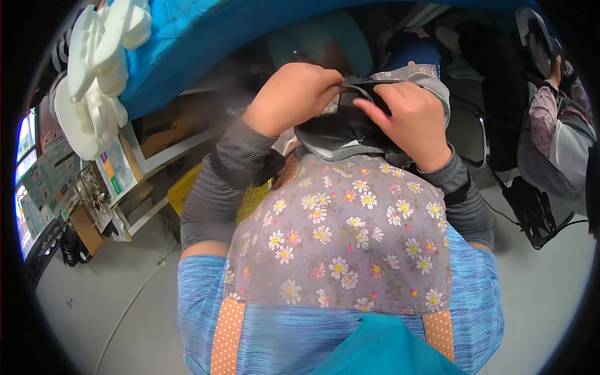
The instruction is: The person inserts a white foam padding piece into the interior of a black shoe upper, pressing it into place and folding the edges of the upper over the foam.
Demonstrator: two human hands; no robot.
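On my lap, over the flowered apron [350, 237], lies a black and grey fabric piece [340, 128] with a shiny dark inside and a pale grey rim. Its exact kind cannot be made out. My left hand [295, 94] is closed in a pinch on its black upper edge. My right hand [409, 119] has its fingers curled over the same edge farther right, the thumb held apart from them. The fingertips of both hands are close together, partly hidden behind the dark strip between them.
White foam shapes [94, 75] are stacked at the upper left, beside a blue covering [181, 47]. Below are a wooden shelf [156, 165] and a yellow basket [184, 187]. At right, another person's sleeve [544, 122] shows near a black bag [528, 209]. A cable [128, 306] crosses the floor.
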